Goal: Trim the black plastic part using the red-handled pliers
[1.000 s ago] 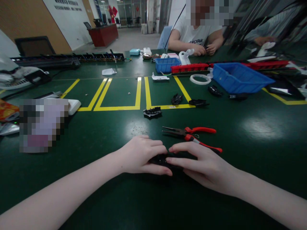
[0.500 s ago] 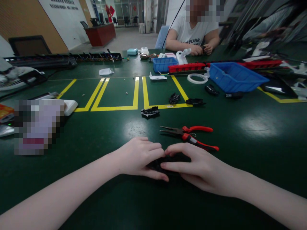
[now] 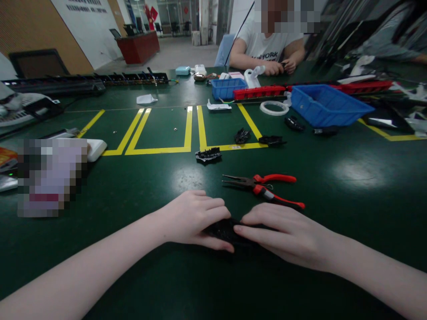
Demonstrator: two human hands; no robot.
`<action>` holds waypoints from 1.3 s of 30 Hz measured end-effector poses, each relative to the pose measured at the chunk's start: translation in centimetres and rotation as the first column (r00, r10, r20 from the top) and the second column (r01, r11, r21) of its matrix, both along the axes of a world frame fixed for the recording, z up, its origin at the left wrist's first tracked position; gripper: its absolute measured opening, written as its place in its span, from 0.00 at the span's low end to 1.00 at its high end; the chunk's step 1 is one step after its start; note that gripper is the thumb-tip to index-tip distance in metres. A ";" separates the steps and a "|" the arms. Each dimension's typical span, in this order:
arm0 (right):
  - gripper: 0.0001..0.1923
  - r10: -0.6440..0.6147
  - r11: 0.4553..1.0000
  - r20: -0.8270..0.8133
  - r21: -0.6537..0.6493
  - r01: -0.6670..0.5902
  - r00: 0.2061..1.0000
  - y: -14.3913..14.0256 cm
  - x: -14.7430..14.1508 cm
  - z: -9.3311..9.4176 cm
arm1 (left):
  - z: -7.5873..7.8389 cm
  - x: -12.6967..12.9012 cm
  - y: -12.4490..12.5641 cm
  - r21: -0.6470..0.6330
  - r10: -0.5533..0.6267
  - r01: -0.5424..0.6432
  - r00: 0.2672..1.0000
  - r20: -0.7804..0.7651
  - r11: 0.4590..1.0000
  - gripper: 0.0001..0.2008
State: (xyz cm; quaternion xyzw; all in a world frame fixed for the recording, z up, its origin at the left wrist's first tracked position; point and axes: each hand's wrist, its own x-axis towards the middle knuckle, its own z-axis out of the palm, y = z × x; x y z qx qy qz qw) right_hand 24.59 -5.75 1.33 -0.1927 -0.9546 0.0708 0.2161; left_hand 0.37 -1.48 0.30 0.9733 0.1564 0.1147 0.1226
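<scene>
Black part (image 3: 227, 230): in the head view, we see it near us at the middle of the green table (image 3: 187, 284), between our two hands and partly covered by them.
Left hand (image 3: 196, 218): clamped on the part's left end, our fingers over its far side and our thumb along its near side.
Right hand (image 3: 288, 233): our fingertips touch the part's right side from above; the rest is hidden, so we cannot tell whether this hand grips.
Gap: our hands are close together, just apart above the part.
Pliers (image 3: 249, 183): just beyond our right hand, red handles right, tips pointing left.
Jagged black piece (image 3: 208, 155): farther off, near the yellow tape (image 3: 160, 151).
Blue bin (image 3: 333, 111): far right, open side up.
</scene>
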 end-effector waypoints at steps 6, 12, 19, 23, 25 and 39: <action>0.15 0.012 0.999 -0.017 0.032 -0.011 1.000 0.2 -0.1 0.1 | -0.1 0.0 -0.1 -0.001 0.012 -0.012 1.000 0.018 1.000 0.20; 0.10 -0.090 0.995 -0.117 0.025 0.094 0.989 0.1 0.0 -0.1 | 0.1 0.1 -0.3 0.002 0.053 -0.053 0.998 0.020 0.999 0.20; 0.06 -0.241 0.955 -0.205 -0.221 0.195 0.949 -0.6 -1.2 0.7 | 0.2 0.3 -0.3 -0.019 0.069 -0.069 0.998 -0.006 0.997 0.20; 0.06 -0.259 0.937 -0.210 -0.292 0.192 0.943 -0.9 -1.8 0.8 | 0.1 0.5 -0.3 -0.033 0.069 -0.069 0.998 -0.008 0.997 0.20; 0.06 -0.256 0.937 -0.202 -0.291 0.192 0.945 -0.8 -1.9 0.6 | 0.1 0.6 -0.3 -0.037 0.071 -0.071 0.997 0.000 0.997 0.19; 0.07 -0.221 0.960 -0.126 -0.203 0.193 0.967 -0.6 -2.0 0.2 | 0.2 0.7 -0.4 -0.058 0.075 -0.075 0.997 -0.017 0.995 0.20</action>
